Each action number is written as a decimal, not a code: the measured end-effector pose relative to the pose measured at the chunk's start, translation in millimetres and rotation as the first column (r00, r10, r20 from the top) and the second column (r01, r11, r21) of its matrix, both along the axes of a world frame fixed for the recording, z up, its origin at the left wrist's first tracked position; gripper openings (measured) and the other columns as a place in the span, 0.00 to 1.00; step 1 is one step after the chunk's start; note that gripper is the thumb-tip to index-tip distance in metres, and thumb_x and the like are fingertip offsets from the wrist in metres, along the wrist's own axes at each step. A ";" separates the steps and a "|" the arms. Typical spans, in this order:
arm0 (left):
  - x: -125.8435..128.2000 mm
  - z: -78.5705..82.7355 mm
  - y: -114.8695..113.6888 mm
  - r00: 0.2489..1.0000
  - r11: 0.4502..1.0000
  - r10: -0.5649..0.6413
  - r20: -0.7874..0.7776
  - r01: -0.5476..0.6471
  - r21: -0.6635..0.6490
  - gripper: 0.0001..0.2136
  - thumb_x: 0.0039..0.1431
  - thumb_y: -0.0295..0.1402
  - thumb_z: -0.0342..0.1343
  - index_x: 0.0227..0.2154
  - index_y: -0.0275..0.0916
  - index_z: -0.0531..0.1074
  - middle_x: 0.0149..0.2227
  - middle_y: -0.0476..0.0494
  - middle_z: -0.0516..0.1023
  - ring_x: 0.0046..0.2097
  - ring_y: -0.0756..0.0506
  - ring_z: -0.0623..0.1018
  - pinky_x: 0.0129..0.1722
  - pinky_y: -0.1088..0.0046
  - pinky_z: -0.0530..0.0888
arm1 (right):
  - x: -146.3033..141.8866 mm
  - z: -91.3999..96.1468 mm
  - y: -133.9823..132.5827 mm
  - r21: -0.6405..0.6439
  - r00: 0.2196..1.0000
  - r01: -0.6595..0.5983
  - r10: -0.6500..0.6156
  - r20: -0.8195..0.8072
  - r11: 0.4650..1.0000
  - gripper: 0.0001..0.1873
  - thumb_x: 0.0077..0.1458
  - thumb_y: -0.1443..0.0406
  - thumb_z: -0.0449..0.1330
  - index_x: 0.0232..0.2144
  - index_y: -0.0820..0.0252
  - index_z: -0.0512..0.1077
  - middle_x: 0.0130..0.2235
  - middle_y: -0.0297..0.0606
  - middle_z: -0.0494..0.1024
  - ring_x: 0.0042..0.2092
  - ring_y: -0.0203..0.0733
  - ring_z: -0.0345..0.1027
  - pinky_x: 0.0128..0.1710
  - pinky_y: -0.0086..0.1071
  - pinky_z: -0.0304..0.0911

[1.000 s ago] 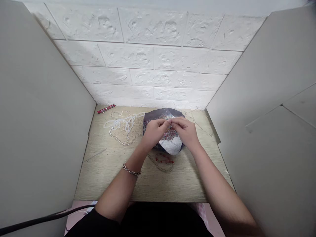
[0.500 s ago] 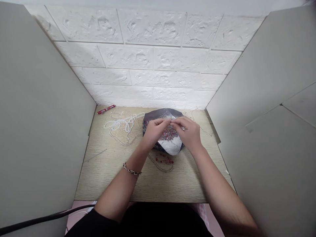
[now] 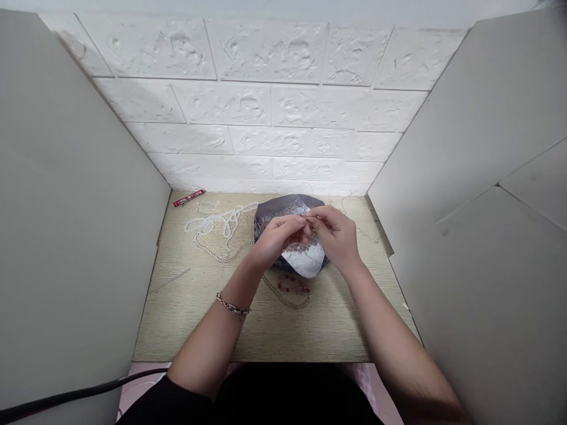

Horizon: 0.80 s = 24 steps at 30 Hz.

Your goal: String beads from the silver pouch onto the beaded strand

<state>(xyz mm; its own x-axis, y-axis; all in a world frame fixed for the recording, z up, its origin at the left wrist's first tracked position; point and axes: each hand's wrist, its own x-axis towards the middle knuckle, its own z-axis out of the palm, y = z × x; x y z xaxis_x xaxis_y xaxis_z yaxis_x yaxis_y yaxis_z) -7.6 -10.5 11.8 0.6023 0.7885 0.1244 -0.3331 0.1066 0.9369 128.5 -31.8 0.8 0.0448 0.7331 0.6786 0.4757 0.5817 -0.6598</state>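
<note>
My left hand (image 3: pixel 281 236) and my right hand (image 3: pixel 333 233) meet fingertip to fingertip, both pinched closed. Whatever lies between the fingertips is too small to make out. They hover over a dark pouch (image 3: pixel 277 208) whose white inside (image 3: pixel 305 262) shows at the front. Many small pink, red and clear beads (image 3: pixel 315 243) fill its middle, partly covered by my fingers. Just in front of the pouch lie a string of red and pink beads (image 3: pixel 292 286) and a thin greenish-grey bead strand (image 3: pixel 287 303).
White bead strands (image 3: pixel 221 221) and a silvery bead strand (image 3: pixel 208 252) spread to the left. A red packet (image 3: pixel 189 198) lies in the back left corner, and a thin needle-like rod (image 3: pixel 170 279) nearer. Grey panels (image 3: pixel 80 236) flank the wooden table (image 3: pixel 305 336); a brick-patterned wall closes the back.
My left hand's fingers have loosened and spread a little below its pinch, while the fingertips of both hands stay together. The view has shifted slightly.
</note>
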 end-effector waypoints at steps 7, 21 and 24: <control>-1.3 -1.9 2.7 0.998 1.000 0.010 -0.055 -0.011 -0.019 0.21 0.53 0.44 0.46 0.19 0.31 0.72 0.21 0.44 0.71 0.28 0.51 0.70 0.32 0.74 0.67 | -1.7 -0.8 -1.5 -0.071 0.995 -0.019 0.012 -0.097 0.997 0.06 0.51 0.64 0.53 0.29 0.58 0.69 0.29 0.32 0.72 0.30 0.31 0.65 0.29 0.26 0.62; 2.3 -1.3 2.7 0.991 0.991 0.128 -0.034 -0.129 -0.040 0.10 0.48 0.36 0.54 0.20 0.33 0.70 0.22 0.48 0.69 0.26 0.54 0.68 0.29 0.78 0.65 | 4.5 -10.5 10.7 -0.259 0.997 -0.020 0.040 0.070 0.966 0.10 0.53 0.65 0.49 0.34 0.59 0.69 0.33 0.36 0.71 0.35 0.34 0.64 0.35 0.30 0.61; 1.8 -0.6 3.2 0.991 0.988 0.134 -0.002 -0.134 -0.071 0.10 0.49 0.36 0.53 0.20 0.33 0.69 0.20 0.49 0.67 0.24 0.55 0.67 0.26 0.79 0.64 | 4.6 -19.0 14.9 -0.345 0.897 0.099 0.066 0.438 0.933 0.11 0.52 0.69 0.48 0.34 0.59 0.70 0.37 0.38 0.70 0.38 0.37 0.63 0.38 0.31 0.59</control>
